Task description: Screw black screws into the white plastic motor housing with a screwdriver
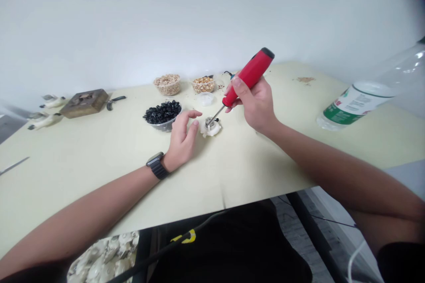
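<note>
My right hand (257,101) grips a red electric screwdriver (250,70), its black-capped end tilted up to the right. The thin shaft slants down to a small white plastic part (211,129) with a metal piece in its top, lying on the table. My left hand (184,135), with a black watch at the wrist, is just left of that part. Its thumb and index finger are apart and nothing is seen between them; the other fingers are mostly hidden. Close behind the left hand sits a clear bowl of small black pieces (163,112).
Behind are tubs of beige pieces (167,84) and brass-coloured pieces (203,84), plus a small clear lid (206,98). A wooden block (85,102) and white parts (44,120) lie left. A large plastic bottle (355,106) leans at right. Many white parts (106,258) sit below the table edge.
</note>
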`<state>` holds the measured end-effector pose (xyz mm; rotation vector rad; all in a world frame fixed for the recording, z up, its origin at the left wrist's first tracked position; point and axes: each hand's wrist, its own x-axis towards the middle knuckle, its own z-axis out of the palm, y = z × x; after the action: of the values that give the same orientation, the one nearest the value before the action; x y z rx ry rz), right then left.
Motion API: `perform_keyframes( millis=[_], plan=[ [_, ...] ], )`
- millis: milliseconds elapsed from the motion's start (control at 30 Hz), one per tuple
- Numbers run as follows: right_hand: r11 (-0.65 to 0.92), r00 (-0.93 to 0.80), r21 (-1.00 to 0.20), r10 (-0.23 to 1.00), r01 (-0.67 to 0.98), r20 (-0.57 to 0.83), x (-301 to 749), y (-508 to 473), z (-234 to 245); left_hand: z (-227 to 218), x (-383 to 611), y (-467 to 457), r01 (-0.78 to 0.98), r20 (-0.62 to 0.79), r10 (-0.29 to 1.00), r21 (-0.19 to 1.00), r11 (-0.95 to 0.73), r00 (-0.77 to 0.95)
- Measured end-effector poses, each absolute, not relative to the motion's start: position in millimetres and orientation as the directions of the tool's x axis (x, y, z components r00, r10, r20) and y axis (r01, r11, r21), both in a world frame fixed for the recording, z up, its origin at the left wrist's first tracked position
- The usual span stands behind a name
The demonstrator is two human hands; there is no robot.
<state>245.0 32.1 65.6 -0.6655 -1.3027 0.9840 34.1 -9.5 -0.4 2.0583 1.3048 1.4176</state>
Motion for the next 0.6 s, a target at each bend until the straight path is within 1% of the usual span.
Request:
perform_keyframes(
  millis=[100, 267, 367, 467, 600],
  plan=[
    [0.477, -0.005, -0.855, 0.873, -0.201, 0.488, 245.2, 31.4, 66.4, -0.4, 33.2, -9.6, 0.493, 0.564, 0.821, 0.691, -0.529, 0.09],
    [0.545, 0.097, -0.822, 0.839, -0.169, 0.536, 247.4, 31.3, 68.5, -1.6, 31.4, -9.0, 0.503, 0.565, 0.82, 0.685, -0.527, 0.089],
    [0.578, 0.127, -0.801, 0.816, -0.152, 0.565, 250.3, 34.5, 69.6, -2.7, 30.5, -8.3, 0.495, 0.571, 0.816, 0.685, -0.535, 0.092],
    [0.61, 0.099, -0.777, 0.792, -0.154, 0.603, 252.4, 40.6, 68.2, -3.7, 30.2, -7.5, 0.487, 0.573, 0.815, 0.688, -0.538, 0.091],
    [0.648, -0.002, -0.737, 0.751, -0.192, 0.661, 251.6, 46.2, 62.6, -4.8, 30.9, -6.1, 0.478, 0.585, 0.806, 0.686, -0.549, 0.088]
  ],
)
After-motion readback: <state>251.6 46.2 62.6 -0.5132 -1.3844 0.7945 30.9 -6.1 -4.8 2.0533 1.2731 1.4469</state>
